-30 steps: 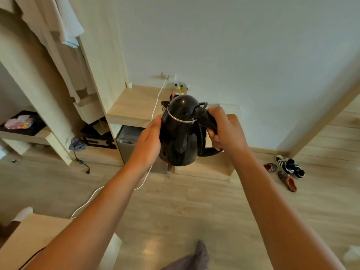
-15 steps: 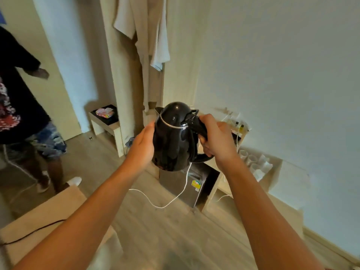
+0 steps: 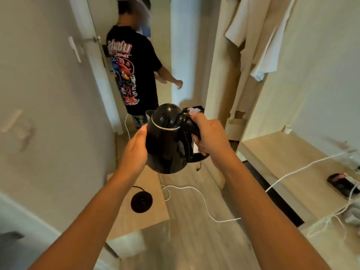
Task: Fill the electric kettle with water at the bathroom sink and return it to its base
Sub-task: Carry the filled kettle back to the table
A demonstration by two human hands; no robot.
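Observation:
I hold a glossy black electric kettle (image 3: 167,141) in the air at chest height, lid closed, spout pointing away to the left. My right hand (image 3: 210,137) is wrapped around its handle. My left hand (image 3: 136,151) presses flat against the kettle's left side. The round black kettle base (image 3: 141,202) lies on a low light-wood table (image 3: 148,217) below and a little left of the kettle, with its black cord running off the back.
A person in a black printed T-shirt (image 3: 132,71) stands ahead in the narrow passage by a door. A white cable (image 3: 196,195) trails across the wooden floor. A wooden desk (image 3: 288,164) with a phone (image 3: 341,184) is at the right; robes (image 3: 259,41) hang above it.
My view has swung left from the desk wall toward the passage. The kettle stays in both hands. The kettle base and the standing person have come into view.

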